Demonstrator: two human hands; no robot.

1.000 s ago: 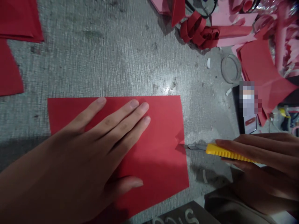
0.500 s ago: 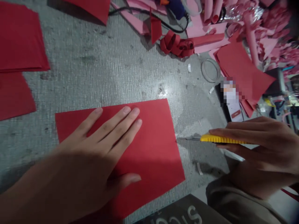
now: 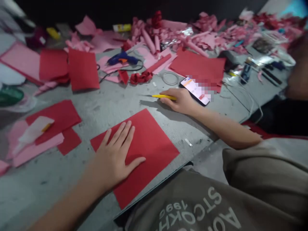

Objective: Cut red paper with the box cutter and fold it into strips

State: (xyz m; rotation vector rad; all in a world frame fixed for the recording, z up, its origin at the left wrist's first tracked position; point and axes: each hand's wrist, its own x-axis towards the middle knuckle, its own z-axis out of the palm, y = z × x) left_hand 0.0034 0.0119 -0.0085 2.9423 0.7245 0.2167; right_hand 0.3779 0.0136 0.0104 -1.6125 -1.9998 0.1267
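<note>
A red sheet of paper [image 3: 154,147] lies on the grey table near its front edge. My left hand [image 3: 117,154] rests flat on the sheet, fingers stretched and thumb spread to the right. My right hand [image 3: 179,101] is closed around a yellow utility knife [image 3: 163,96], its thin blade pointing left beyond the sheet's far corner. The knife is apart from the paper. Just right of that hand lies a phone [image 3: 196,91] with its screen lit.
Red and pink paper pieces [image 3: 51,120] lie at left with a white-tipped item on top. Farther back are a blue glue gun [image 3: 124,59], a curled red paper strip [image 3: 141,77], a tape ring [image 3: 170,78] and stacked red sheets [image 3: 199,65]. Pink scraps [image 3: 207,38] heap along the back.
My right hand has carried the knife away from the sheet's right edge to beyond its far corner. My left hand stays flat on the paper. The view has widened, showing more table.
</note>
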